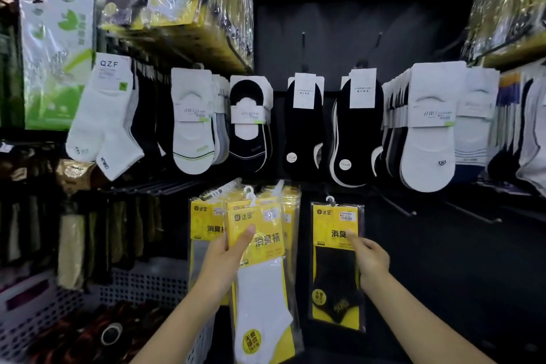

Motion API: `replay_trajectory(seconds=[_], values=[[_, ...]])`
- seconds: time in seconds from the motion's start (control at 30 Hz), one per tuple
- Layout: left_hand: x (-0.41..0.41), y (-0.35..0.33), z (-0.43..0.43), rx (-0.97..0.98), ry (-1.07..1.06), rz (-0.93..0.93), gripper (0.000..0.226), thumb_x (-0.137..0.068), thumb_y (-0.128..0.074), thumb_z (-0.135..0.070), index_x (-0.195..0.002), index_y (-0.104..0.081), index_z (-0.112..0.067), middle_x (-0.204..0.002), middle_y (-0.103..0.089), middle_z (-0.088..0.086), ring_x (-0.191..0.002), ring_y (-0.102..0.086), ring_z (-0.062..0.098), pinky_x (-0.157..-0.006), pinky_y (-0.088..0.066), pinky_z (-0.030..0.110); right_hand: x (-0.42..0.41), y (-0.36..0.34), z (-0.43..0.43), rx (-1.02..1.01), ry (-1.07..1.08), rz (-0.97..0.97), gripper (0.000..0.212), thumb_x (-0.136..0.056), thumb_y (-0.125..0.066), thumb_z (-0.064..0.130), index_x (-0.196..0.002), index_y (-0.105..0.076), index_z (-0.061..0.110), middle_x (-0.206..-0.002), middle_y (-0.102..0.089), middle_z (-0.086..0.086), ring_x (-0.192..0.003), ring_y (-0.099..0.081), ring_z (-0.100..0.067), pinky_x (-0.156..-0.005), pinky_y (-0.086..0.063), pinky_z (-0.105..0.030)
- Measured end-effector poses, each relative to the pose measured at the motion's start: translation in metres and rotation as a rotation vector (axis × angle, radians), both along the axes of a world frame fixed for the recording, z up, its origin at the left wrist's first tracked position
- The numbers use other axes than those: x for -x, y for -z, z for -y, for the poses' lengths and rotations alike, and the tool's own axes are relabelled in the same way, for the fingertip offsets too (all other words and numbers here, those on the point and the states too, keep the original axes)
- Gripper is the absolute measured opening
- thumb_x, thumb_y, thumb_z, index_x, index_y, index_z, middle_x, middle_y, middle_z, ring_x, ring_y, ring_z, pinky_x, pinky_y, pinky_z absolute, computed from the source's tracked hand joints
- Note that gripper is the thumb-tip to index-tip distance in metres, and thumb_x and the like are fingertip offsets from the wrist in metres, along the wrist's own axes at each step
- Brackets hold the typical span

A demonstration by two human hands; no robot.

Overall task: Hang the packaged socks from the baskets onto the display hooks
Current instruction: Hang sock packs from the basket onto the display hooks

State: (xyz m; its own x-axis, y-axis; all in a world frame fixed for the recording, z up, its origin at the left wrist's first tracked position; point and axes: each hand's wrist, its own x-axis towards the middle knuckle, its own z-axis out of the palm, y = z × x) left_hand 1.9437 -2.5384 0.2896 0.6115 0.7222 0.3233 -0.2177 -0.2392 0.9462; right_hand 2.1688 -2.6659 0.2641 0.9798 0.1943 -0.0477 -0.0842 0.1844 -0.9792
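Note:
My left hand (229,260) grips a yellow pack of white socks (260,275) by its left edge, thumb on the front, just in front of a row of like yellow packs (204,221) hanging on a hook. The pack's white hanger (250,195) sits near the hook's tip. My right hand (369,257) pinches the yellow card of a pack of black socks (336,260), which hangs by its white hanger (330,200) on the hook to the right.
A perforated white basket (141,284) with dark goods stands at lower left. Above hang rows of white and black no-show socks (304,127). Bare display hooks (399,207) jut out at lower right against the dark back panel.

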Motion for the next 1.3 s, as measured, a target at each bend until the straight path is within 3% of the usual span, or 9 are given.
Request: replay_trajectory(seconds=[0.17,0.33,0.47,0.6,0.77,0.83,0.97,1.17,1.3], values=[[-0.003,0.008,0.008,0.026,0.027,0.000,0.018,-0.085,-0.061,-0.044,-0.099,-0.064,-0.035,-0.082,-0.070,-0.031,-0.076,-0.061,-0.019,-0.059,-0.043,0.004,0.001,0.016,0.012,-0.017,0.104,-0.014,0.015,-0.087,-0.067,0.015,-0.100,-0.063,0.008,-0.109,-0.065,-0.015,-0.104,-0.061,-0.031,-0.094,-0.050,-0.044],[-0.016,0.019,0.024,0.133,0.023,0.031,0.008,-0.082,-0.069,-0.033,-0.084,-0.066,-0.026,-0.064,-0.069,-0.026,-0.059,-0.063,-0.014,-0.043,-0.042,0.002,0.059,0.008,0.023,-0.036,-0.300,0.248,0.013,-0.091,-0.060,0.026,-0.098,-0.066,0.018,-0.099,-0.071,-0.003,-0.094,-0.067,-0.018,-0.083,-0.054,-0.032],[-0.026,0.026,0.043,0.151,0.013,0.054,0.017,-0.070,-0.079,-0.032,-0.081,-0.071,-0.023,-0.069,-0.073,-0.016,-0.064,-0.069,-0.002,-0.046,-0.047,0.009,0.096,0.002,0.029,-0.017,-0.465,0.412,0.031,-0.076,-0.070,0.039,-0.101,-0.068,0.021,-0.096,-0.075,0.006,-0.089,-0.070,-0.009,-0.075,-0.057,-0.025],[-0.030,0.026,0.051,0.151,0.048,0.067,0.026,-0.060,-0.079,-0.042,-0.077,-0.073,-0.023,-0.073,-0.075,-0.010,-0.066,-0.071,0.004,-0.048,-0.049,0.012,0.099,0.002,0.032,-0.068,-0.413,0.398,0.023,-0.077,-0.073,0.028,-0.098,-0.069,0.020,-0.096,-0.075,0.007,-0.090,-0.070,-0.006,-0.073,-0.057,-0.022],[-0.028,0.024,0.047,0.069,0.104,0.051,0.036,-0.082,-0.051,-0.055,-0.079,-0.070,-0.025,-0.077,-0.074,-0.012,-0.072,-0.069,-0.001,-0.056,-0.048,0.007,0.088,0.002,0.035,-0.141,-0.389,0.310,0.021,-0.083,-0.069,0.022,-0.104,-0.067,0.018,-0.098,-0.075,0.001,-0.090,-0.072,-0.015,-0.072,-0.059,-0.030],[-0.027,0.023,0.039,0.038,-0.021,0.021,0.034,-0.087,-0.046,-0.057,-0.067,-0.051,-0.030,-0.060,-0.055,-0.015,-0.055,-0.052,-0.002,-0.051,-0.039,0.012,0.078,0.002,0.038,-0.164,-0.312,0.257,0.016,-0.087,-0.066,0.019,-0.103,-0.067,0.014,-0.095,-0.076,-0.002,-0.086,-0.073,-0.017,-0.071,-0.058,-0.030],[-0.018,0.021,0.016,-0.013,-0.157,0.020,0.049,-0.078,-0.044,-0.065,-0.060,-0.027,-0.023,-0.047,-0.023,-0.014,-0.054,-0.029,0.007,-0.058,-0.026,0.017,0.055,-0.005,0.045,-0.155,-0.198,0.275,0.011,-0.094,-0.056,0.011,-0.099,-0.065,0.010,-0.091,-0.075,-0.003,-0.072,-0.072,-0.008,-0.053,-0.053,-0.016],[-0.014,0.021,-0.003,0.029,-0.196,0.026,0.054,-0.079,-0.047,-0.065,-0.059,-0.025,-0.019,-0.052,-0.025,-0.010,-0.062,-0.038,0.012,-0.057,-0.025,0.018,0.028,-0.021,0.036,-0.073,-0.186,0.374,0.007,-0.095,-0.055,0.013,-0.095,-0.063,0.013,-0.088,-0.073,0.001,-0.074,-0.071,-0.010,-0.057,-0.053,-0.019],[-0.015,0.022,-0.003,0.002,-0.158,-0.004,0.047,-0.083,-0.045,-0.063,-0.071,-0.041,-0.018,-0.067,-0.037,-0.014,-0.056,-0.030,-0.003,-0.055,-0.026,0.016,0.018,-0.021,0.019,0.006,-0.231,0.419,0.008,-0.094,-0.056,0.012,-0.094,-0.063,0.017,-0.088,-0.073,0.001,-0.075,-0.071,-0.010,-0.059,-0.056,-0.021]])
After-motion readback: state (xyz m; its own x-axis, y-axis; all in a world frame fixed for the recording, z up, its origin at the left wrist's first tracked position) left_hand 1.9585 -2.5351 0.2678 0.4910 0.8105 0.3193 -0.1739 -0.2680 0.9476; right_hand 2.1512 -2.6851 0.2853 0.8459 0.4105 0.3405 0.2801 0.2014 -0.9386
